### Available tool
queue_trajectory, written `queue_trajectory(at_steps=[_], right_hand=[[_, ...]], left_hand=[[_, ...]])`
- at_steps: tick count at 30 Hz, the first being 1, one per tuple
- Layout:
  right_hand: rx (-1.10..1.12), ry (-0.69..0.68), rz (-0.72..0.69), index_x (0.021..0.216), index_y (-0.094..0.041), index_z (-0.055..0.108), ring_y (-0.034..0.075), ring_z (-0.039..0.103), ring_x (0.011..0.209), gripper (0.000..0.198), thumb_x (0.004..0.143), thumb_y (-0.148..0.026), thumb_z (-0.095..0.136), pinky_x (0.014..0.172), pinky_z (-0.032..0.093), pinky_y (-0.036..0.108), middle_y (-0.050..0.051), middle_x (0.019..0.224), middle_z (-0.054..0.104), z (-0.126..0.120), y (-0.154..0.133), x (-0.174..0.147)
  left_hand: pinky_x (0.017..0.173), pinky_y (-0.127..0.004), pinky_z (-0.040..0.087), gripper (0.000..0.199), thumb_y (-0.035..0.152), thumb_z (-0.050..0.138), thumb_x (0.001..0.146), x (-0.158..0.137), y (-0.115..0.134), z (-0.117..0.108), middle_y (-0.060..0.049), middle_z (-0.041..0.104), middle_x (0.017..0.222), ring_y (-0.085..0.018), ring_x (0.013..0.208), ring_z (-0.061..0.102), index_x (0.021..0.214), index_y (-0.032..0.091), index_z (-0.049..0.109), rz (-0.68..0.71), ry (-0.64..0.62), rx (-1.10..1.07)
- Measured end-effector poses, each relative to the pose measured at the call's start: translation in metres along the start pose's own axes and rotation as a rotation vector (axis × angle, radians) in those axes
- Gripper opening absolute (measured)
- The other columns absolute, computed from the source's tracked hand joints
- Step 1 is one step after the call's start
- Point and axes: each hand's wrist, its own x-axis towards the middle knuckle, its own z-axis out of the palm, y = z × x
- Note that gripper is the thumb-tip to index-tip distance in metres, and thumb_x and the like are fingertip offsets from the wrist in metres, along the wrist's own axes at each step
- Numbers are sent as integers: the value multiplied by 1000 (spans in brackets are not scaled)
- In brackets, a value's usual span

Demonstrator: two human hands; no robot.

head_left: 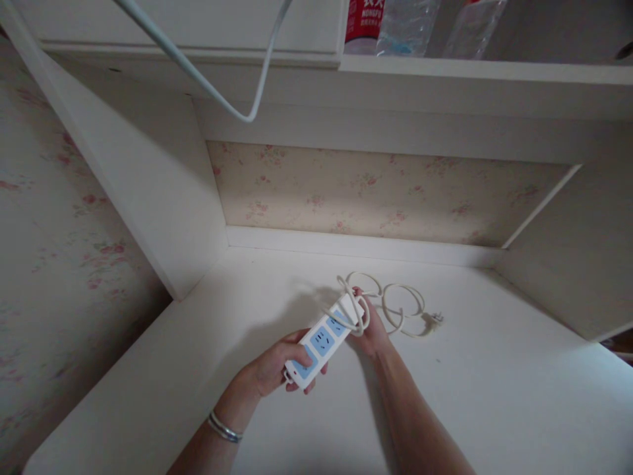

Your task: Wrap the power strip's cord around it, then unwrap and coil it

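Note:
A white power strip (321, 338) with blue socket faces is held tilted above the white desktop. My left hand (279, 363) grips its near end, thumb lying over the nearest socket and fingertips showing underneath. At the far end, my right hand (370, 326) is closed around the strip and its cord, its fingers partly hidden behind them. Loops of the white cord (363, 315) wrap across the far socket. More cord (403, 285) trails in loose coils to the right, ending in a plug (435, 320) on the desktop.
White side panels (148, 178) flank the desktop (475, 382), with floral wallpaper (346, 191) behind. Overhead runs a shelf (469, 69) bearing a red-labelled bottle (364, 23) and clear plastic bottles. A pale cable (212, 92) dangles at upper left, close to the camera.

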Motion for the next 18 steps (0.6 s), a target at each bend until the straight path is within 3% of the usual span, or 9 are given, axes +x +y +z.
queue_trajectory(at_steps=[4, 8, 13, 18], right_hand=[[218, 57, -84, 88, -29, 64, 12, 59, 57, 11, 80, -37, 64, 55, 48, 26, -7, 66, 64, -19, -15, 3], [234, 69, -161, 90, -27, 64, 9, 54, 55, 14, 81, -37, 64, 56, 47, 24, -7, 64, 61, -21, -18, 3], [30, -35, -20, 100, -20, 63, 5, 32, 39, 30, 83, -43, 61, 41, 31, 19, -8, 48, 45, -1, -6, -2], [-235, -162, 81, 98, -18, 63, 4, 21, 37, 31, 80, -43, 63, 37, 16, 19, -9, 43, 38, 9, 10, -7]], left_hand=[[30, -17, 22, 38, 18, 50, 70, 3, 0, -1, -7, 64, 81, -12, 46, 58, 107, 13, 55, -67, 114, 43], [32, -17, 25, 30, 20, 51, 71, 7, 1, -1, -6, 63, 84, -12, 50, 58, 100, 14, 55, -9, 271, 26], [35, -18, 27, 26, 23, 52, 72, 9, 4, -2, -5, 61, 88, -11, 53, 58, 97, 16, 54, 103, 427, 17], [35, -18, 28, 29, 23, 54, 72, 9, 4, 0, -4, 61, 89, -12, 54, 58, 100, 17, 53, 156, 458, 8]])
